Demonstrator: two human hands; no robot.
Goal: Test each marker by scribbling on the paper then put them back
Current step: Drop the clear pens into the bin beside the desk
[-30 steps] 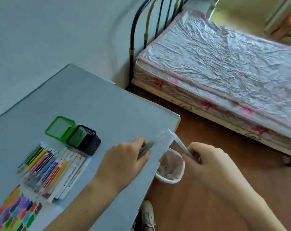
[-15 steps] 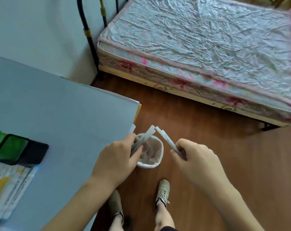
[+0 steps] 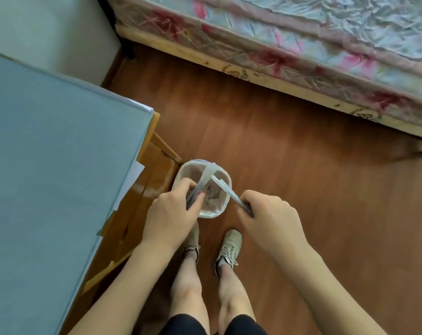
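Observation:
My left hand [image 3: 171, 215] grips one pale marker [image 3: 203, 181] and my right hand [image 3: 269, 216] grips another pale marker [image 3: 225, 189]. Both markers point up and inward, their tips crossing over a small white bin [image 3: 205, 212] lined with a bag on the floor. The bin stands just beyond my hands, beside the table's corner. The other markers, the pen holders and the scribble paper are out of view.
A grey-blue table top [image 3: 60, 165] with a wooden frame fills the left side. A bed with a plastic-covered mattress [image 3: 301, 44] runs across the top. My two feet in light shoes [image 3: 229, 245] stand on the brown wooden floor [image 3: 326, 189].
My head has swung right and down, so the markers and holders on the table left the view. Both hands with their markers now hang over the bin.

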